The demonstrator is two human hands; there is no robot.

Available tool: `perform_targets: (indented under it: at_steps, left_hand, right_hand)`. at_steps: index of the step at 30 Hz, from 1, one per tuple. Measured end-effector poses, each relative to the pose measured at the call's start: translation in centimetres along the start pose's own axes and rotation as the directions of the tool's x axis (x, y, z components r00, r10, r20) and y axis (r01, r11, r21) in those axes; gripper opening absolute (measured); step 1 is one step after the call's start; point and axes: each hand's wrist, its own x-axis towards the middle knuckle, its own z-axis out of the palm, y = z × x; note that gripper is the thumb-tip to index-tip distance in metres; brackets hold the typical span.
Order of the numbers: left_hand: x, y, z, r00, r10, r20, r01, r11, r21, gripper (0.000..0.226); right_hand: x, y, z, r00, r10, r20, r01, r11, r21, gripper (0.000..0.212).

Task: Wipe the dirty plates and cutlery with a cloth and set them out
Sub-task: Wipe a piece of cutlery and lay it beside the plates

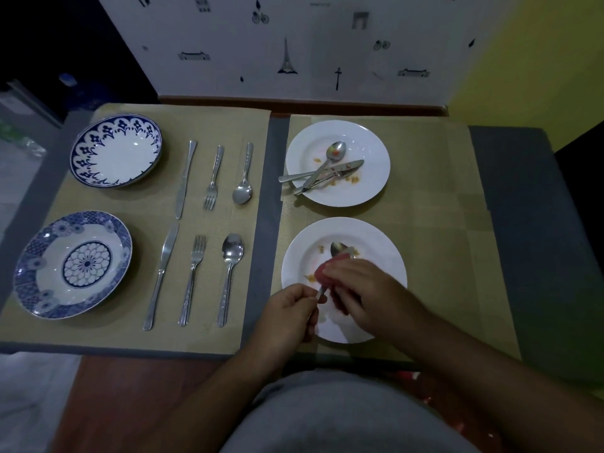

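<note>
Over the near white plate (382,246), smeared with orange crumbs, my left hand (291,310) pinches the handle of a spoon (340,249) whose bowl points away from me. My right hand (366,289) presses a red cloth (322,273) around the spoon's shaft. Behind it a second dirty white plate (372,148) carries a spoon (335,150), a knife (346,165) and another piece crossed beneath them. On the left mat lie two blue-patterned plates, far (116,150) and near (73,264), each beside a knife, fork and spoon laid in a row.
Two tan placemats, left (147,331) and right (441,223), cover a grey table (523,191), with a grey gap between them. A white patterned wall panel (294,44) stands behind the table. My lap in grey cloth fills the bottom.
</note>
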Motion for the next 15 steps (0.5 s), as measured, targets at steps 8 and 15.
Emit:
perform_targets:
  at_steps: [8,15]
  left_hand:
    - [0.0,0.2,-2.5,0.989,-0.094,0.116,0.096,0.995,-0.012,0.027]
    - [-0.1,0.7,-2.9,0.957,-0.173,0.232,0.196,0.977,-0.078,0.019]
  right_hand:
    - [2.4,2.6,-1.1,0.952,0.283,-0.112,-0.289,0.956,-0.04,0.032]
    - [0.9,0.1,-1.7,0.918,0.317,-0.239,-0.319,0.947,0.033,0.037]
